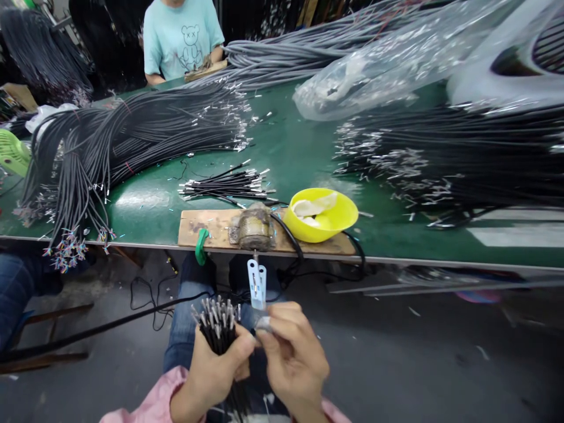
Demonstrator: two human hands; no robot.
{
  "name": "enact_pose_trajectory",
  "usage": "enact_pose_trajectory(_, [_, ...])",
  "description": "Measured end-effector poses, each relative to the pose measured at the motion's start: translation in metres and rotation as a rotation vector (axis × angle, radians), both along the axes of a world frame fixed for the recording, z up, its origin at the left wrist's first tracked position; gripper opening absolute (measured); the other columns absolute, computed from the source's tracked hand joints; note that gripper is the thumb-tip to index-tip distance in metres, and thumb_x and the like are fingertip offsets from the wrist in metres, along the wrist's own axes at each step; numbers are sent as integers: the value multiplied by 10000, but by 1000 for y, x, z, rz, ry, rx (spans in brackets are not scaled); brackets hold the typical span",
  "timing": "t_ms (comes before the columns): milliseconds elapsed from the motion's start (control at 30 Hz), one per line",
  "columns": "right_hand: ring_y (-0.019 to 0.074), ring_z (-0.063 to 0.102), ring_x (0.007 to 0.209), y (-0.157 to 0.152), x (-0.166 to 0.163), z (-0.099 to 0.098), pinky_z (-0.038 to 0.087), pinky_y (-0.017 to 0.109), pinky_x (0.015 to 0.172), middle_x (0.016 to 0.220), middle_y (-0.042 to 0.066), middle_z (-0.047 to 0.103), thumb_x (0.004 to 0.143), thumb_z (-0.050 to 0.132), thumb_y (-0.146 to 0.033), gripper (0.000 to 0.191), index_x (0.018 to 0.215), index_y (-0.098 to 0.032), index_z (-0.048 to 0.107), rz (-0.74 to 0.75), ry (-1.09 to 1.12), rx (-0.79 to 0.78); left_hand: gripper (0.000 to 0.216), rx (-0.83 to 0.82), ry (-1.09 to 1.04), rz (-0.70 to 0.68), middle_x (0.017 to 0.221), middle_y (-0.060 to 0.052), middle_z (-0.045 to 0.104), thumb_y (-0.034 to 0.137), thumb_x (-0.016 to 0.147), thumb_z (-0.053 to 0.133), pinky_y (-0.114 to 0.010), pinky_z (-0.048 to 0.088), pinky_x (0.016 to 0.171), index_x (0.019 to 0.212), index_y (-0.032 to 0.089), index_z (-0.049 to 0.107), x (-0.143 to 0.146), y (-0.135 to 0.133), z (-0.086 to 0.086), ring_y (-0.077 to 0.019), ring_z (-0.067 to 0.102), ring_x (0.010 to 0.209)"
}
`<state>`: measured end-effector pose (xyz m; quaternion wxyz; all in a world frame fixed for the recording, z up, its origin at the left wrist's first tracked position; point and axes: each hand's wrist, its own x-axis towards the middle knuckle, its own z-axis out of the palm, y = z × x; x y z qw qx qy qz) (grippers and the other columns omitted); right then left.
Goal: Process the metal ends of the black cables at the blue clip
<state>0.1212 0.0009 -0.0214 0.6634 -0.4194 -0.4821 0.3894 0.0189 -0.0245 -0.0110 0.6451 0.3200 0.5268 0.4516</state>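
My left hand (220,367) is wrapped round a bundle of short black cables (218,335), their stripped silvery ends pointing up. Close beside it, my right hand (293,352) is closed in a pinch. A greyish, blurred patch shows at its fingertips, and I cannot make out what they hold. Just above those fingertips is a light blue clothespin (257,283), which hangs from the shaft of a small worn motor (254,228). The motor is mounted on a wooden board (207,222) at the table's near edge.
On the green table (291,141) lie a loose cable pile (229,183), a yellow bowl (324,214) with white pieces, and large cable bundles left (132,129) and right (476,153). A green clamp (201,247) grips the board's edge. Across the table sits a person (183,41).
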Motion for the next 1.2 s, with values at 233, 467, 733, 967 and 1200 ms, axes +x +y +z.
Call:
enact_pose_trajectory(233, [145,493,532,25,26,5,417,277,521,574,14,571,562,801,-470,333,640,-167,686,717,346,-610,364,162,159,20,565,-19,550,451,623,752,-313,477,643,473,167,581,-10,12,11,-159,523,595])
enact_pose_trajectory(467, [100,348,468,61,27,27,284,243,447,464,-41,426,683,673,-553,455,465,-174,547,352,53,-435,141,215,308,68,609,-6,578,191,619,771,-266,472,562,551,173,649,-15,11,25,-144,538,565])
enact_pose_trajectory(733, [128,515,505,62,2,20,396,236,490,511,-8,597,637,743,-519,345,635,-175,717,508,530,-526,100,226,290,244,668,-21,659,156,609,756,-306,547,663,589,170,660,-6,15,11,-192,640,646])
enact_pose_trajectory(967, [150,587,542,53,0,-4,480,271,566,631,33,699,645,734,-540,364,716,-182,739,462,721,-649,103,197,239,238,659,-33,655,214,633,747,-296,534,627,595,159,668,0,13,4,-189,625,627])
enact_pose_trajectory(1200, [146,498,487,35,12,-6,423,268,475,534,25,598,652,660,-631,461,601,-173,680,377,510,-533,266,218,217,162,527,17,467,268,639,739,-245,397,494,489,168,543,-2,10,13,-114,433,512])
